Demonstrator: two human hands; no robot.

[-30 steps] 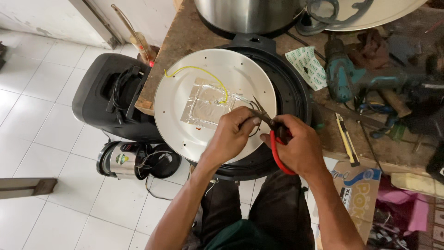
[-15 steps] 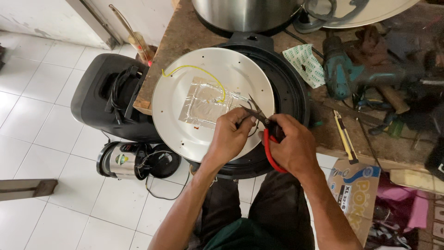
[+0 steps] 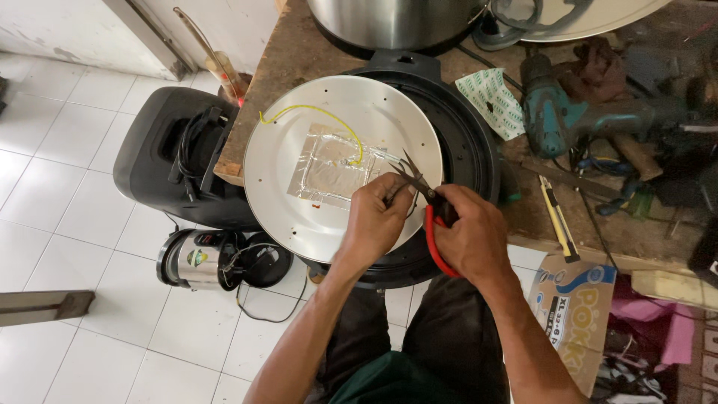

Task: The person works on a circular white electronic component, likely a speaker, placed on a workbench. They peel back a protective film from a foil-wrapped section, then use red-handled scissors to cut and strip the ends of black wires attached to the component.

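1. At the far left, a black case (image 3: 179,161) is standing on the tiled floor, with a small steel appliance (image 3: 196,259) lying just below it.
2. A round pale metal plate (image 3: 299,187) is resting on a black round housing (image 3: 471,150) at the edge of the wooden bench (image 3: 288,63).
3. A foil patch (image 3: 329,168) is already fixed to the plate, and a yellow wire (image 3: 321,112) is curving out of it; its far end is lying loose.
4. Something thin, too small to identify, is being pinched by the closed left hand (image 3: 378,221) over the plate.
5. Red-handled scissors (image 3: 428,206) are being gripped by the right hand (image 3: 467,239), blades parted, so cutting appears unfinished.
6. Further right, a teal drill (image 3: 561,116) and a yellow utility knife (image 3: 557,221) are lying unused.
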